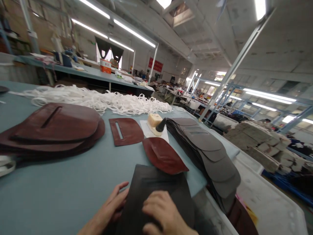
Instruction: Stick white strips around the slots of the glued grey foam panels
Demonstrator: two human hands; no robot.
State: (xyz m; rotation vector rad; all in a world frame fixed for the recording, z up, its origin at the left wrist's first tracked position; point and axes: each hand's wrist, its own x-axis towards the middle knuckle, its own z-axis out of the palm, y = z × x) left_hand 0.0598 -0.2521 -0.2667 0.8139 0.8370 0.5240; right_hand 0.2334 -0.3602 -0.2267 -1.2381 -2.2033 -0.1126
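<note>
A dark grey leather piece [149,182] lies at the near edge of the blue-grey table [61,189]. My left hand [111,207] rests at its left edge, fingers stretched flat against it. Curled fingers of my right hand [162,212] press down on top of the piece. Just beyond it lies a reddish-brown folded leather piece [163,155]. A brown piece with a slot [126,130] sits further back.
A stack of large brown leather pieces [53,125] lies at the left. A fanned stack of grey pieces [207,150] runs along the right edge. A glue pot with a brush [156,122] stands on white paper, white straps [97,98] piled behind. White bins [266,199] sit at the right.
</note>
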